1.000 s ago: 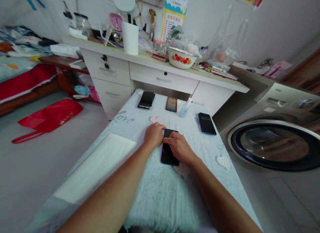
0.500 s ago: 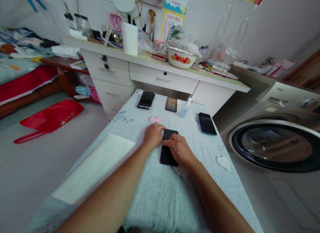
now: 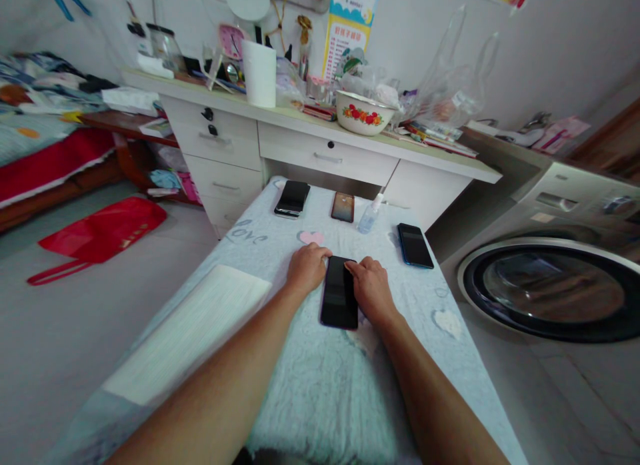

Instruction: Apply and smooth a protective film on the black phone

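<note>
A black smartphone [image 3: 340, 298] lies flat on the cloth-covered table, screen up. At its upper left edge my left hand [image 3: 306, 266] is closed, with the thumb and fingertips against the phone's side. My right hand [image 3: 371, 285] rests over the upper right edge, fingers curled and pressed together, fingertips on the glass. Whatever those fingers hold, if anything, is hidden. Farther back lie a stack of dark phones [image 3: 292, 198], a brown-edged phone case [image 3: 343, 207] and a clear spray bottle [image 3: 370, 215]. Another phone with a blue edge [image 3: 415, 246] lies to the right.
A folded white cloth or paper [image 3: 193, 335] lies on the table's left side. Behind stands a white desk [image 3: 295, 142] bearing a flowered enamel bowl [image 3: 364, 113] and a paper roll [image 3: 259, 75]. A washing machine [image 3: 550, 205] stands right; a red bag [image 3: 107, 232] lies on the floor.
My right hand has moved right and slightly up across the phone, from its middle to the upper right edge, uncovering more screen. My left hand and the phone stay where they were.
</note>
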Motion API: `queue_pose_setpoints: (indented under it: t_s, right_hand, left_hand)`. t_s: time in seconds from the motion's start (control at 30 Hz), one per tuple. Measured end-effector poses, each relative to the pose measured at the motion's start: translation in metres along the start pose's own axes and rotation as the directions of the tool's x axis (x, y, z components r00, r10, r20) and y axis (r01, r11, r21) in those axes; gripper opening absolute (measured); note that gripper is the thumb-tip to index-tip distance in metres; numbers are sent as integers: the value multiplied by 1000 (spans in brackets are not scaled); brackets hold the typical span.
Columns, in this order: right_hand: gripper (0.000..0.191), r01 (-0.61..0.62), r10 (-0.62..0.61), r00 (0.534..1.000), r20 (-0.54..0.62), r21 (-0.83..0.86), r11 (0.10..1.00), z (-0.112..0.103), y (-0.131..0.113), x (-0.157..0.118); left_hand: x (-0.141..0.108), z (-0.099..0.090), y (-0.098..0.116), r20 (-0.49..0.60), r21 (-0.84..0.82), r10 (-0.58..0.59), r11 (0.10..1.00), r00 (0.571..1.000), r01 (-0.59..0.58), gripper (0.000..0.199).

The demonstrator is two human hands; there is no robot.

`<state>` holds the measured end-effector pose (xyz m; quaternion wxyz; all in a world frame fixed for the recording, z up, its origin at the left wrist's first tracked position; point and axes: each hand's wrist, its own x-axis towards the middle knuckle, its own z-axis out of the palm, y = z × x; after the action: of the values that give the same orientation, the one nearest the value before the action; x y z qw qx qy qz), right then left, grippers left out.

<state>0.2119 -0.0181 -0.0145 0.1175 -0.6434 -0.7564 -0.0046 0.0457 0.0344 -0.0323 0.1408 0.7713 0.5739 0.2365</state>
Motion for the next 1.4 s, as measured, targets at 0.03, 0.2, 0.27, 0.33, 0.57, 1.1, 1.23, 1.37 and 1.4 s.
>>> queue_pose_setpoints:
  t_s: [0.03, 0.2, 0.27, 0.33, 0.57, 1.1, 1.23, 1.37, 1.4]
  right_hand:
    - [33, -9, 9, 1000, -7, -4, 1000, 1, 1, 0]
    - [32, 21, -21, 1000, -14, -6, 1000, 2, -1, 2]
    - [33, 45, -45, 999, -10, -8, 999, 2, -4, 3]
    - [32, 67, -67, 998, 1, 0, 998, 1, -7, 3]
    - [35, 150, -154, 986, 70, 63, 987, -2, -12, 2]
    - [35, 359, -379, 918, 115, 165, 919, -15, -12, -14]
    - [32, 401, -427, 894, 132, 185, 897, -20, -14, -17]
    - [33, 439, -470, 871, 146, 200, 876, -25, -16, -20]
    - [34, 445, -476, 867, 147, 201, 873, -25, -16, -20]
  left_hand:
    - [0, 0, 0, 4, -2, -5, 1000, 1000, 5, 31]
    - [1, 2, -1, 3, 5, -9, 1000, 1000, 9, 31]
    - [1, 2, -1, -7, 11, -1, 1000, 1000, 1, 30]
    - [0, 2, 0, -9, 15, -3, 1000, 1000, 3, 30]
    - [0, 0, 1, -5, 16, -5, 1000, 1000, 5, 31]
    - [2, 3, -2, -5, 21, 1, 1000, 1000, -1, 32]
    - [2, 4, -3, -17, 11, 9, 1000, 1000, -9, 32]
    - [3, 4, -4, -19, 11, 17, 1000, 1000, -17, 31]
    - [3, 4, -4, -22, 13, 19, 1000, 1000, -19, 31]
